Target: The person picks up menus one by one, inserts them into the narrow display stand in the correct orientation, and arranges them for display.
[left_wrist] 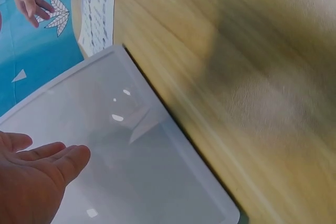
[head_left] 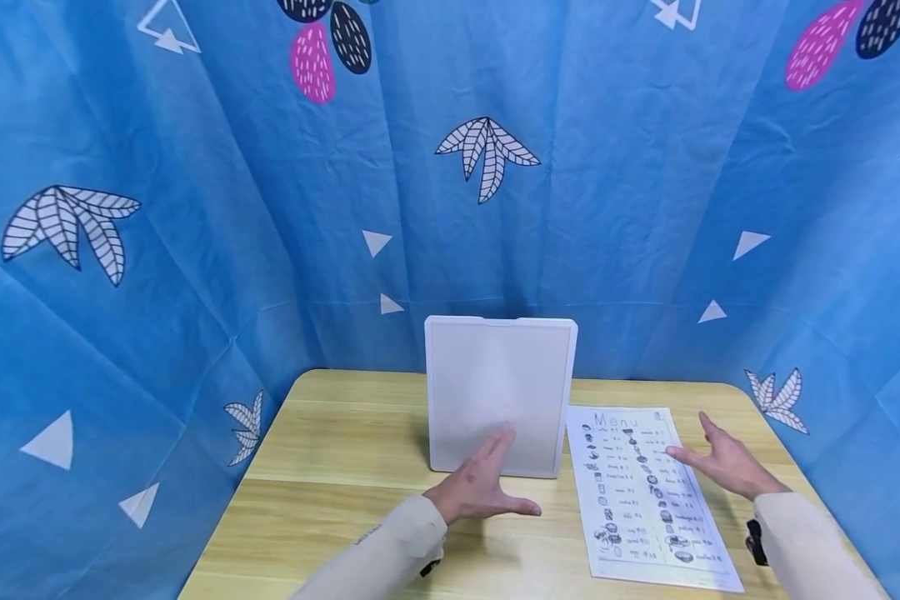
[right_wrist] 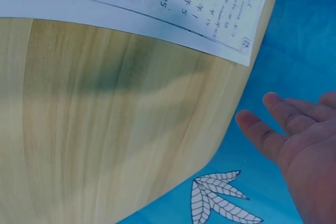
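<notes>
Two pale cream long sleeves (head_left: 375,554) reach in from the near edge, ending in a person's two bare hands. The left hand (head_left: 476,483) is spread, thumb well away from fingers, gripping nothing; I cannot tell whether its fingertips touch the panel behind it. The right hand (head_left: 731,462) hovers with thumb and fingers apart, holding nothing, by the right side of the paper. Between them I count one flat white rectangular panel (head_left: 498,383) and one white paper sheet (head_left: 633,483). Smooth and slightly glossy, the panel has rounded corners, a raised rim and a shallow notch along its top; it stands upright near the middle of one light wood-grain table (head_left: 330,467). Just to its right, the sheet lies flat, headed "Menu", with columns of small drawings and handwritten prices. Blue patterned cloth (head_left: 607,208) hangs around.
</notes>
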The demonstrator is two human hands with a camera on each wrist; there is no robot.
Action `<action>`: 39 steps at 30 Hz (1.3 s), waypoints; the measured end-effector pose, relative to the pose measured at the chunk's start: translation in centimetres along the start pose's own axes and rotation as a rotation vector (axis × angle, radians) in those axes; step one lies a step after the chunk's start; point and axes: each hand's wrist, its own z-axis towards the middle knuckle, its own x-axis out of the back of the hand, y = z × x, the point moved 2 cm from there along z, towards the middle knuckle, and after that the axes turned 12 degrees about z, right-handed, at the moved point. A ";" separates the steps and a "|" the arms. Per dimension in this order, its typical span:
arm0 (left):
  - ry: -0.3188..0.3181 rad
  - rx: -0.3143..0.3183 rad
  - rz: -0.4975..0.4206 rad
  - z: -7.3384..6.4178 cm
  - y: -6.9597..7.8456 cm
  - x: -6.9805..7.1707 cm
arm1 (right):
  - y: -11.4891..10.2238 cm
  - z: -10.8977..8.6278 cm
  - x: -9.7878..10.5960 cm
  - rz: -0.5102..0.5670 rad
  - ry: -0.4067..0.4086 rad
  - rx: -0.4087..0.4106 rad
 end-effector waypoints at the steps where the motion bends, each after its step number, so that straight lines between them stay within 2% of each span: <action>1: -0.001 0.006 0.002 0.0 0.1 -0.2 | 0.0 0.1 0.0 -0.005 0.000 -0.005; 7: -0.009 0.037 -0.025 0.4 0.7 -1.0 | 0.6 0.5 -0.4 -0.007 -0.009 -0.022; 12: 0.000 0.039 -0.044 0.6 1.2 -2.1 | 1.3 0.7 -0.8 0.018 -0.031 -0.043; 19: 0.001 0.036 -0.051 1.0 2.0 -3.3 | 1.2 0.6 -1.1 0.025 -0.044 -0.078; 25: -0.015 0.072 -0.090 1.6 2.5 -4.4 | 1.6 0.9 -1.4 0.045 -0.056 -0.086; 34: -0.047 0.101 -0.172 2.1 2.7 -6.6 | 2.4 1.0 -2.1 0.114 -0.087 -0.155; 39: -0.059 0.109 -0.160 2.0 2.5 -7.3 | 2.7 0.7 -2.3 0.122 -0.086 -0.175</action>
